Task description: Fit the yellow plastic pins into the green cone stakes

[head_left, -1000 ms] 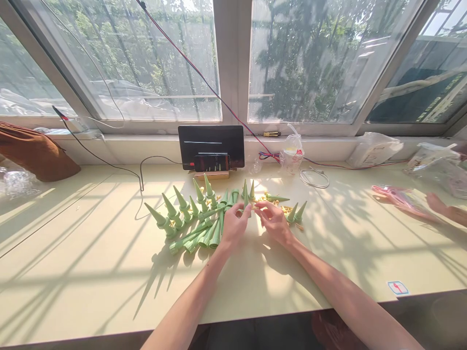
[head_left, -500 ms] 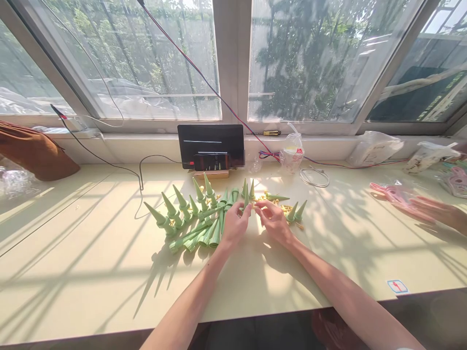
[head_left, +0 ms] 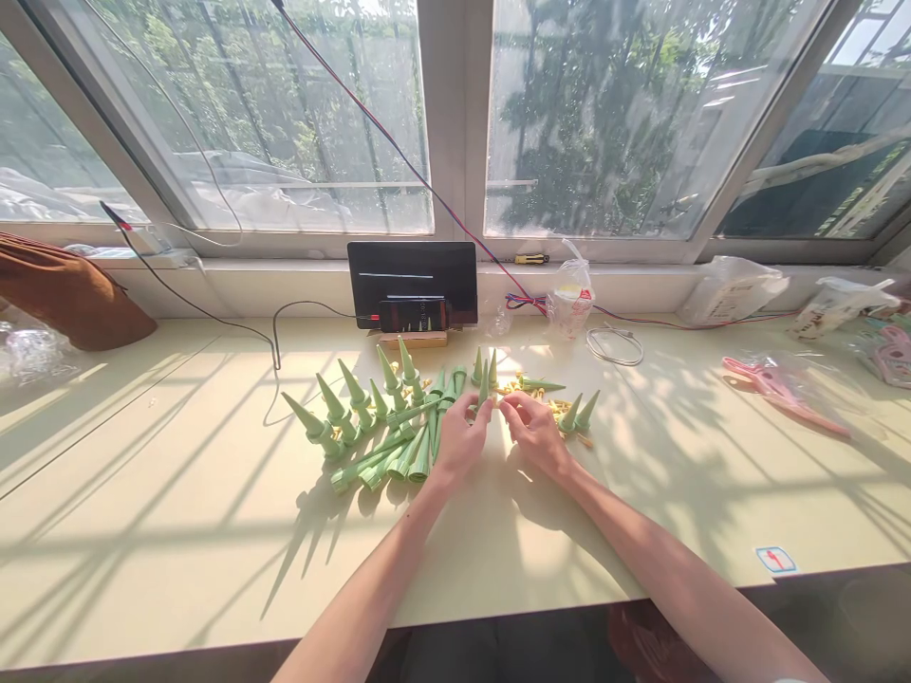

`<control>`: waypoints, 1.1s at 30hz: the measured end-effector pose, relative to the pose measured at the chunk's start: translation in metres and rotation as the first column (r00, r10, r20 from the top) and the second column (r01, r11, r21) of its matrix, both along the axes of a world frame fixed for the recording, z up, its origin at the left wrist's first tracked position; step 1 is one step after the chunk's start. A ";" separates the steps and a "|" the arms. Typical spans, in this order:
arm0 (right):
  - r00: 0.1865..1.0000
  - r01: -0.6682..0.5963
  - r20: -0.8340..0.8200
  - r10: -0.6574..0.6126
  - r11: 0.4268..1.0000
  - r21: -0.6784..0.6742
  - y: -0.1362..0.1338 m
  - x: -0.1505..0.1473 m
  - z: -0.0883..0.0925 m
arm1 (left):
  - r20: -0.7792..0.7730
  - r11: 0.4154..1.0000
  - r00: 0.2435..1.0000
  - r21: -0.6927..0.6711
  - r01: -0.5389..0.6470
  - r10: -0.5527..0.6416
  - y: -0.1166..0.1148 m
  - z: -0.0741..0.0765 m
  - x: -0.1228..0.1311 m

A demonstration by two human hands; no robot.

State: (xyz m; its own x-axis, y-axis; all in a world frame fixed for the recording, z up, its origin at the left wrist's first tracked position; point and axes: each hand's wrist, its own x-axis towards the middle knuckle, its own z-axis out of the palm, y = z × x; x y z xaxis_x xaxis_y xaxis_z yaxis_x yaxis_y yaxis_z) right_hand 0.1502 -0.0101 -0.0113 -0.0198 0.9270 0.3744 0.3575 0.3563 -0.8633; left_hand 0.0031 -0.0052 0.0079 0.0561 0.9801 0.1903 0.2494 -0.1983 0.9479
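My left hand (head_left: 461, 438) is closed on a green pointed cone (head_left: 484, 381), which stands tip up between the fingers. Just to its right, my right hand (head_left: 533, 434) has thumb and fingertips pinched together; whatever they grip is too small to make out. Small yellow pieces (head_left: 562, 414) lie beyond and beside the right hand. Left of my hands, several long green cones (head_left: 399, 459) lie in a fanned pile. A row of upright green cones (head_left: 354, 387) with collars stands behind that pile. Two short cones (head_left: 578, 415) stand right of my right hand.
A tablet (head_left: 413, 270) and a phone (head_left: 413, 316) stand against the sill. A bagged cup (head_left: 569, 302), a coiled cable (head_left: 613, 346) and a pink tool (head_left: 775, 391) sit toward the right. A brown cloth item (head_left: 71, 294) is at far left.
The other person's hand at the right has left the view, and the pink tool stays on the table. My hands hold almost the same position.
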 end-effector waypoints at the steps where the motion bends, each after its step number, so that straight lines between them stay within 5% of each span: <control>1: 1.000 -0.001 0.006 0.001 1.000 -0.005 0.000 0.000 0.001 | 0.002 1.000 1.000 -0.002 0.007 -0.007 0.000 0.000 0.000; 33: 0.995 -0.062 0.074 0.063 0.998 -0.014 0.001 0.001 0.000 | 0.056 0.999 0.997 -0.004 0.044 -0.044 -0.002 -0.001 0.001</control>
State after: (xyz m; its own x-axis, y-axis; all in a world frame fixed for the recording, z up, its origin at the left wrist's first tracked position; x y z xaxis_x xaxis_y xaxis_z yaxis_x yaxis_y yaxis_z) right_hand 0.1512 -0.0094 -0.0108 -0.1051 0.9274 0.3589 0.3980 0.3700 -0.8395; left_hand 0.0041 -0.0075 0.0065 0.0884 0.9779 0.1896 0.1871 -0.2032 0.9611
